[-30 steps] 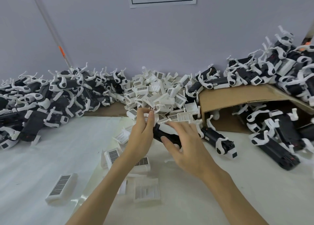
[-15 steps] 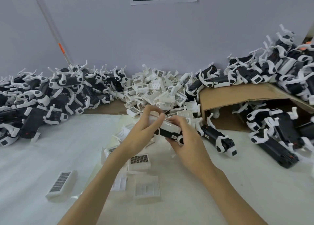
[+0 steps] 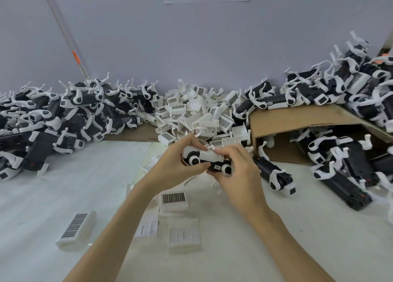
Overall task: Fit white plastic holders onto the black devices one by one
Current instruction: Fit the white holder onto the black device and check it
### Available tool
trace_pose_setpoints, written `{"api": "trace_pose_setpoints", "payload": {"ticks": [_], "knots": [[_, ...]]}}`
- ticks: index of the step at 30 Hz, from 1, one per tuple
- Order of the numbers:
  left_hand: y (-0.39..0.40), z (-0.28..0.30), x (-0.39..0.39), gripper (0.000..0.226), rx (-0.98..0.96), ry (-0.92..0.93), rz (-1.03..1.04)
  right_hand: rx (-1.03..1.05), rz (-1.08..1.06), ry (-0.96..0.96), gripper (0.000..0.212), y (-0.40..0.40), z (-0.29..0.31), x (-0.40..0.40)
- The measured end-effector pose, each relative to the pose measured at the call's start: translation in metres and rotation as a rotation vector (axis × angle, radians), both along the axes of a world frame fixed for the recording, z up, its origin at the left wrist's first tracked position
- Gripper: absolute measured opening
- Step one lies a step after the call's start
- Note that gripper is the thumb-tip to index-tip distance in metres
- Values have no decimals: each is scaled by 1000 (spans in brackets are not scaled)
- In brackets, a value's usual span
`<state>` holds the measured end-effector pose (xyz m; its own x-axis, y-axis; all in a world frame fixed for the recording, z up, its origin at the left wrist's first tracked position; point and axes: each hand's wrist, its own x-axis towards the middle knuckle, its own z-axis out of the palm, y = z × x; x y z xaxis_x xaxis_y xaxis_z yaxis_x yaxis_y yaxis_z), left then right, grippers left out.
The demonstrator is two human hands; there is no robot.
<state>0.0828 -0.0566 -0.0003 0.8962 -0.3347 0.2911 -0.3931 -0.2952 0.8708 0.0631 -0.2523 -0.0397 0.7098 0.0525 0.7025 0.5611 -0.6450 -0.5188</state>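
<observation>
Black device [image 3: 214, 166] held above the white table [image 3: 63, 196] at centre, white plastic holder [image 3: 207, 155] seated on its top. Left hand [image 3: 176, 166] gripping the device's left end, fingers curled round it. Right hand [image 3: 238, 171] gripping the right end, fingertips pressing on the holder. Cardboard box [image 3: 297, 120] lying on its side at right, open toward the camera: fitted devices [image 3: 344, 164] inside and spilling out, more piled on top. Loose holders heap [image 3: 197, 113] behind the hands. Fitted pile [image 3: 53, 120] at left.
</observation>
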Motion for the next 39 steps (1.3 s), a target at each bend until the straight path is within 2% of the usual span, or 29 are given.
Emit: {"api": "trace_pose_setpoints", "payload": {"ticks": [8,13,28,30,31,33,35,37,39], "knots": [[-3,-4,2,33,-7,-1,-16,-12,-28,41,46,2,-2,-1],[-5,-8,4,38,-13,-34,31,-60,-6,-46,49,8,-3,-5],[-7,-10,3,33,-32,-43,23,-86,-36,-86,44,8,2,-1],[-4,-7,1,31,-78,-9,-8,21,72,15,44,4,2,1],[-1,-6,1,30,-123,17,-40,134,165,127,43,1,3,1],[6,-3,0,26,-250,55,-100,432,390,447,43,-5,9,1],[10,-1,0,23,-384,74,-139,693,649,772,52,-11,15,0],[12,-1,1,22,-392,50,-134,749,794,950,62,-14,18,-3],[14,-3,3,25,-345,25,-116,760,788,967,55,-14,19,-3]]}}
